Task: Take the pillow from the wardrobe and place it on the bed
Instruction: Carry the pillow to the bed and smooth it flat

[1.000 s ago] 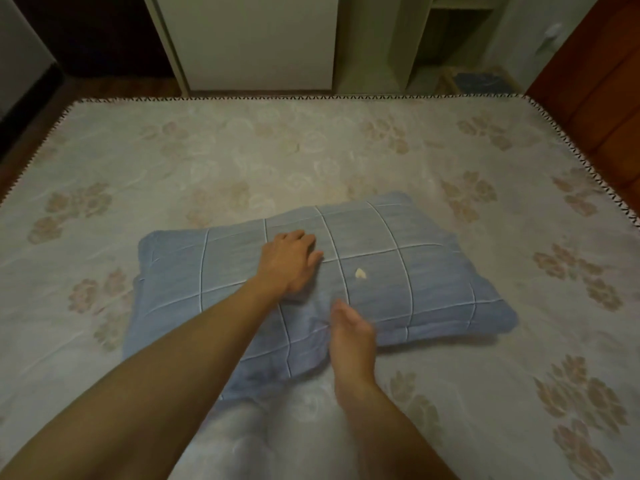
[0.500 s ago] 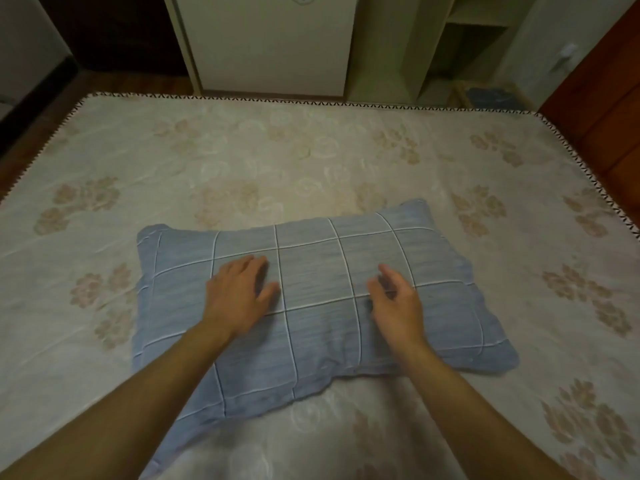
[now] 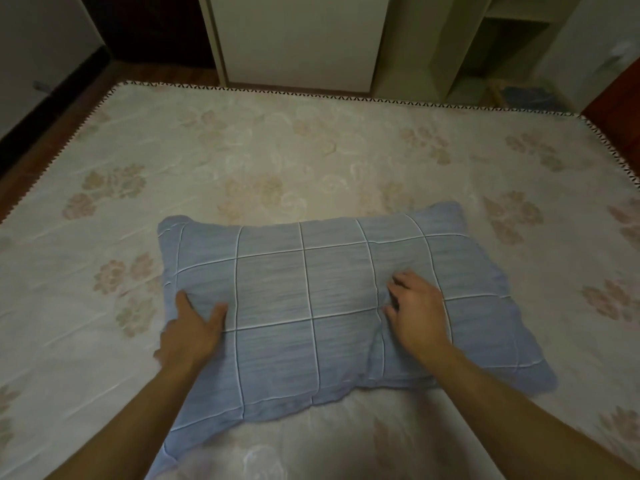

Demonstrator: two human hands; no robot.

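The pillow [image 3: 332,306] lies flat on the bed [image 3: 277,161], in the near half and a little right of the middle. It is blue with thin white lines that cross into a grid of squares, and its long side runs left to right. The far-right corner sits higher in the view than the far-left one, so it lies slightly askew. The near-left corner runs under the left forearm and reaches toward the near edge of the view.

Both hands rest on top of the pillow, palms down. The left hand [image 3: 190,336] is on the left end, fingers spread and flat, thumb pointing right along the cloth; its outer fingers hang over the pillow's left edge toward the bed. It grips nothing. The right hand [image 3: 417,311] is on the right half, fingers bent a little and pressed into the cover, where small creases show just beyond the fingertips. It lies open on the cloth; I cannot tell if it pinches any fabric.

The bed has a pale cover with faded flower prints and a dark-and-white zigzag trim along its far and side edges. Beyond the far edge stands a white cabinet [image 3: 298,39], and to its right a pale open shelf unit [image 3: 502,46]. A reddish-brown wooden panel [image 3: 620,95] shows at far right.
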